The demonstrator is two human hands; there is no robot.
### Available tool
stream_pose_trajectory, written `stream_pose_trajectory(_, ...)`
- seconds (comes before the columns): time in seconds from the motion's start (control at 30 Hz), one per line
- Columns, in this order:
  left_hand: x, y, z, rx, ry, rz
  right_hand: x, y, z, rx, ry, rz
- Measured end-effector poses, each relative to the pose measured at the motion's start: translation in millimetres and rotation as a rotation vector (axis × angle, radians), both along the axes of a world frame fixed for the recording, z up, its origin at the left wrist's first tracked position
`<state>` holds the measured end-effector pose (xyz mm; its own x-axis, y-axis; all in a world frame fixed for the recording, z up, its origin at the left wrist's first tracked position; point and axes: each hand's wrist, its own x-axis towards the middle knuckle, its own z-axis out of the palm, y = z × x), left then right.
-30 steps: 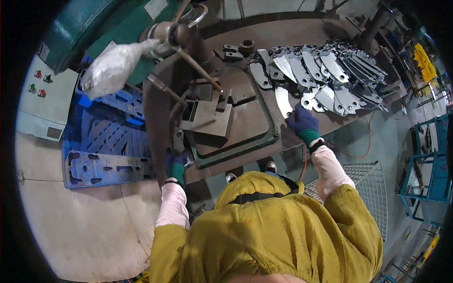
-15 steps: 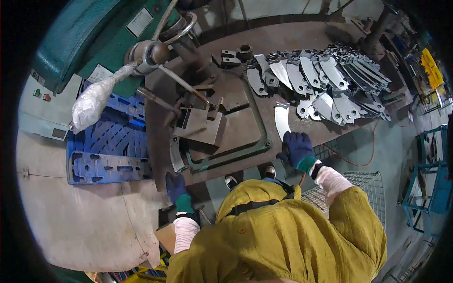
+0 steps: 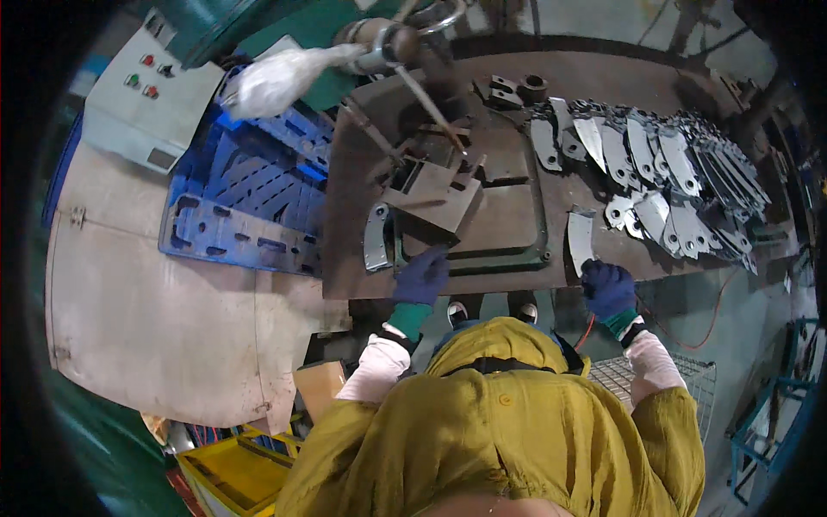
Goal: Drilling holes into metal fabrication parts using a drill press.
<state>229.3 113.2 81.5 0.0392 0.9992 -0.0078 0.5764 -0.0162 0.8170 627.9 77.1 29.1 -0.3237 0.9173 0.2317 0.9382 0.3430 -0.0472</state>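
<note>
My right hand (image 3: pixel 608 289), in a blue glove, is closed at the near end of a curved, light metal plate (image 3: pixel 581 239) lying by the table's front edge. My left hand (image 3: pixel 422 276), gloved alike, is over the front edge of the green-rimmed machine base (image 3: pixel 482 261). Motion smears its fingers, and I cannot make out anything in them. To its upper left, another curved plate with a hole (image 3: pixel 377 237) lies beside the base. A steel block fixture (image 3: pixel 435 196) sits on the base, with a thin rod slanting down toward it.
Several curved metal plates (image 3: pixel 637 155) are piled along the right of the brown table (image 3: pixel 349 207). A blue pallet (image 3: pixel 241 237) and a grey button box (image 3: pixel 146 99) stand left. A lever with a white-wrapped handle (image 3: pixel 284 82) juts out above. A wire basket (image 3: pixel 698 379) is at lower right.
My left hand has moved up and right, from the table's left front corner to the machine base's front edge. My right hand stays at the curved plate. The whole view has shifted.
</note>
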Motion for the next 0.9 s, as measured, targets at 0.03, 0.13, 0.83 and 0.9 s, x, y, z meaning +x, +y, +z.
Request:
stream_pose_trajectory(0.03,3,2,1,0.012,-0.008,-0.047,4,2,1,0.14,0.022,0.022)
stream_pose_trajectory(0.13,16,10,11,0.02,-0.022,-0.14,13,37,13,0.279,0.073,-0.145)
stream_pose_trajectory(0.83,-83,11,-20,0.004,-0.13,-0.215,-194,128,208,-0.492,1.254,0.226)
stream_pose_trajectory(0.9,-94,14,-44,-0.011,-0.238,-0.051,-206,133,252,-0.822,1.744,0.401)
